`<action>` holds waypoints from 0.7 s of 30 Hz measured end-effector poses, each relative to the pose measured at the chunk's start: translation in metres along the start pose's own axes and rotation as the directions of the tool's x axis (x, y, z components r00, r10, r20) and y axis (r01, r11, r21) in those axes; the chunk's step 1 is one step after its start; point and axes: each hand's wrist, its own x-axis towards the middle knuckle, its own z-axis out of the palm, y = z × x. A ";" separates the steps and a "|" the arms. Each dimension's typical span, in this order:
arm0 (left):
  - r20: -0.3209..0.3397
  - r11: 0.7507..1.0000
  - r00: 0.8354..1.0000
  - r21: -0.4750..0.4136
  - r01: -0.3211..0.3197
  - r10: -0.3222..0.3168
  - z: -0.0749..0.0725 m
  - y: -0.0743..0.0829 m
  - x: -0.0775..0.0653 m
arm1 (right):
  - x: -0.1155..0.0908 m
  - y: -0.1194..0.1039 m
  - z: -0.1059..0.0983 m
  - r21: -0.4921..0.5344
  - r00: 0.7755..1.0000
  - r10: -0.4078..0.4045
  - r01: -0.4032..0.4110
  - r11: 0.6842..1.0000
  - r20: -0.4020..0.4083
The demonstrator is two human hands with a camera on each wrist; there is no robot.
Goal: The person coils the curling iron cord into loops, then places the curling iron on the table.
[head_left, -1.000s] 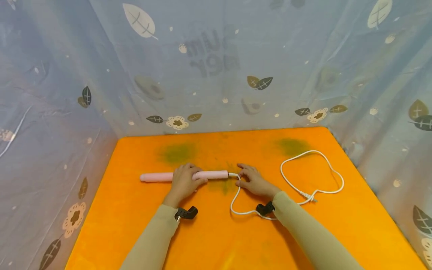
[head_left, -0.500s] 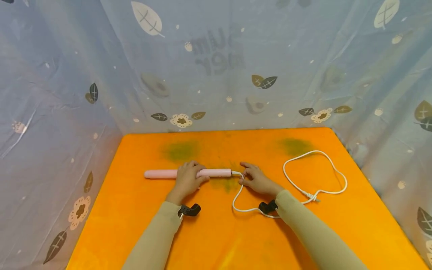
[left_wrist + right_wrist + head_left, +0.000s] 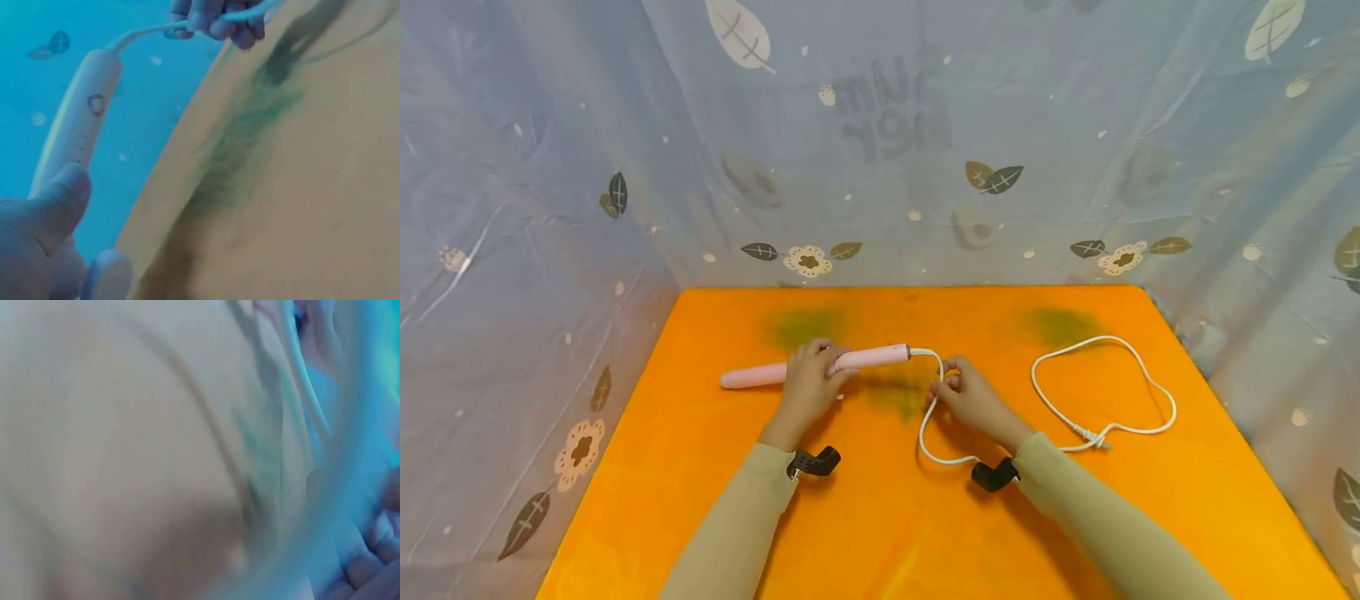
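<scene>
My left hand (image 3: 808, 383) grips a pink curling iron (image 3: 871, 357) around its middle. The corded end is raised off the table, while the far left end sits lower. A round button and the thumb on the handle (image 3: 78, 134) show in the left wrist view. From the handle's right end runs a white power cord (image 3: 931, 433), pinched near that end by the fingers of my right hand (image 3: 973, 400). In the right wrist view the cord (image 3: 350, 456) passes close to the lens, blurred.
The orange tabletop (image 3: 865, 517) carries dark green smudges. A loose loop of the cord (image 3: 1165, 396) and its plug (image 3: 1097, 439) lie on the right. Patterned blue-grey curtains (image 3: 895, 150) hang behind and on both sides.
The curling iron's corded end has come up off the table and the iron now tilts. My right hand's fingers have closed on the cord. The head view has shifted slightly.
</scene>
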 end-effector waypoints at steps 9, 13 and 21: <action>-0.103 0.997 0.994 -0.074 0.032 -0.040 -0.007 0.002 0.002 | -0.020 0.001 0.014 0.200 0.993 0.120 -0.117 0.973 -0.002; -0.110 0.996 0.992 -0.080 0.049 -0.057 -0.006 0.004 0.005 | -0.021 -0.002 0.018 -0.083 0.989 0.056 -0.067 0.994 -0.137; -0.073 0.999 0.996 -0.021 0.043 -0.044 0.005 0.013 0.009 | -0.015 -0.024 0.033 -0.566 0.994 -0.102 0.056 0.822 -0.050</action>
